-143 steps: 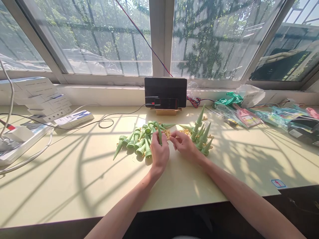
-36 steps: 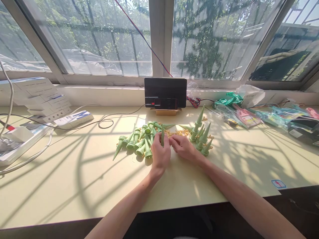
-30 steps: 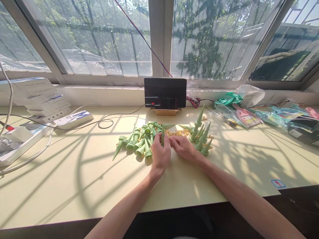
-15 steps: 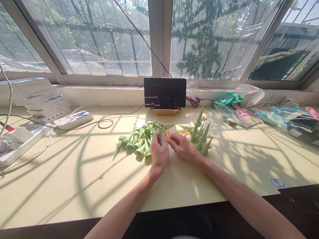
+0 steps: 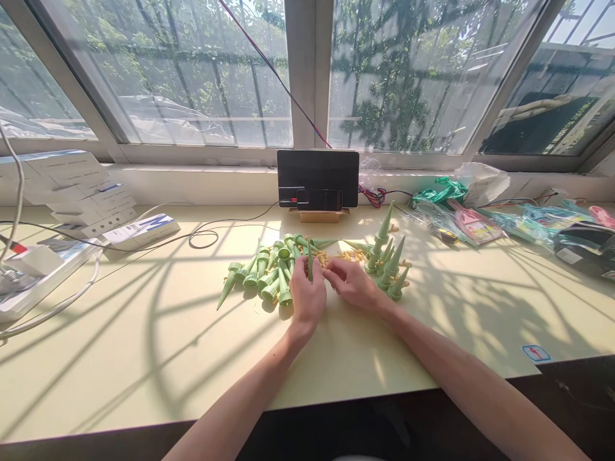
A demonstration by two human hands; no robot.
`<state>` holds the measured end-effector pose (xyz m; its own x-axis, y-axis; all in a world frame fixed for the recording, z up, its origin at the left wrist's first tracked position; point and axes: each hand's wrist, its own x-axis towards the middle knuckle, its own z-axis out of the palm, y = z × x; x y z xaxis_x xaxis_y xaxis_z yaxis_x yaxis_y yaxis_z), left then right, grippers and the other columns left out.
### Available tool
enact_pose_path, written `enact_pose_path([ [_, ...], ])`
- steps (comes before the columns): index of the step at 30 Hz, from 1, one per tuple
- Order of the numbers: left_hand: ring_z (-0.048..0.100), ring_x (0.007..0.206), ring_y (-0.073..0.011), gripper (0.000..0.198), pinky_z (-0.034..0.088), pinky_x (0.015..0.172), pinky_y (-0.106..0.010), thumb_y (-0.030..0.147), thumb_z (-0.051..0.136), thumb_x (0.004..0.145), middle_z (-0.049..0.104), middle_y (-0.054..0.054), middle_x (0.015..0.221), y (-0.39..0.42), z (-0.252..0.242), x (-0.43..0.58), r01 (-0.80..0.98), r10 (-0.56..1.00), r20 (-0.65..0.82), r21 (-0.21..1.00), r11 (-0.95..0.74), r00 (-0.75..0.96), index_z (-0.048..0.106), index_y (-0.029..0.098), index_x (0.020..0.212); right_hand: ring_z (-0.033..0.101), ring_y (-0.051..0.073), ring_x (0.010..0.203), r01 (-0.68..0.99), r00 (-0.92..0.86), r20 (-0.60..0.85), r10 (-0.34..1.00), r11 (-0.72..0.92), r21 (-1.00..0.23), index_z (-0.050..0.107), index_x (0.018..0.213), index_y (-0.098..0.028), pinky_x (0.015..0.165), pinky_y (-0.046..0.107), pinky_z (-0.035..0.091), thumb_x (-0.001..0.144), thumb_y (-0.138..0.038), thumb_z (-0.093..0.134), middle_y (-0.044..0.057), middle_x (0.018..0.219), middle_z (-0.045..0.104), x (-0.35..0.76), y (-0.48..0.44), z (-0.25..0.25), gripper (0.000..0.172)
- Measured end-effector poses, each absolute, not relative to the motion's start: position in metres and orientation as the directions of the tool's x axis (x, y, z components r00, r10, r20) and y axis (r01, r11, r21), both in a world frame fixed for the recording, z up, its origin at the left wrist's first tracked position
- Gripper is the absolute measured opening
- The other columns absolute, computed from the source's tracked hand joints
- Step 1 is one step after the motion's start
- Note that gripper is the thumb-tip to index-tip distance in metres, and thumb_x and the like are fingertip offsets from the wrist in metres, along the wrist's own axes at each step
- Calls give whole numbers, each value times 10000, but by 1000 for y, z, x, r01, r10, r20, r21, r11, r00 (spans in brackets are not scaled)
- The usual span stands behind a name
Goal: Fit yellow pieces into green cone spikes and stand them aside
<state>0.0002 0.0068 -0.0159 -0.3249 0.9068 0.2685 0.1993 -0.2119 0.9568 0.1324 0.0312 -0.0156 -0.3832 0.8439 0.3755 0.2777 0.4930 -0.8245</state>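
My left hand (image 5: 308,298) is closed around a green plastic watering spike (image 5: 310,259), its pointed tip upward; its lower end is hidden by the fingers. My right hand (image 5: 353,282) is beside it, fingertips pinched close to the spike's base. What they pinch is too small to make out. Left of my hands lies a heap of green watering spikes (image 5: 269,272) with ribbed, hollow collars. Small yellow-tan pegs (image 5: 353,255) are scattered just behind my hands. To the right, several spikes stand tip up (image 5: 379,240), with tan pegs sticking out of their sides.
A dark tablet (image 5: 317,169) with a phone leans on a cardboard stand at the back. White boxes (image 5: 81,186) and a power strip (image 5: 43,275) with cables occupy the left. Plastic-wrapped packages (image 5: 475,224) lie at the right. The table's front edge (image 5: 355,398) runs below my forearms.
The spike in my left hand has tilted very slightly. Both hands otherwise keep their places, and the heap and standing spikes look the same.
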Motion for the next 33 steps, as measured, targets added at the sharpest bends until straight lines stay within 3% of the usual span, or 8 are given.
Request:
enact_pose_path([
  [11, 628, 761, -210, 191, 466, 710, -331, 406, 543, 973, 651, -27, 797, 5, -14, 1, 229, 903, 282, 949, -215, -323, 596, 231, 917, 362, 131, 553, 295, -380, 382, 842, 502, -813, 418, 644, -234, 540, 298, 294, 1000, -510, 524, -38, 555, 422, 133, 33, -18, 463],
  [23, 643, 757, -209, 242, 501, 693, -326, 460, 554, 972, 663, -32, 786, 6, -14, 2, 211, 901, 295, 949, -236, -318, 622, 233, 918, 421, 139, 561, 298, -383, 374, 845, 497, -815, 421, 610, -230, 554, 296, 324, 1022, -535, 462, -22, 540, 440, 132, 31, -14, 514],
  [33, 677, 760, -209, 303, 557, 705, -339, 439, 565, 978, 709, -54, 811, 11, -22, -1, 177, 887, 297, 952, -248, -355, 730, 211, 1089, 428, 133, 536, 261, -369, 351, 861, 458, -850, 574, 847, -215, 527, 288, 337, 978, -477, 591, -35, 602, 522, 132, 31, -16, 293],
])
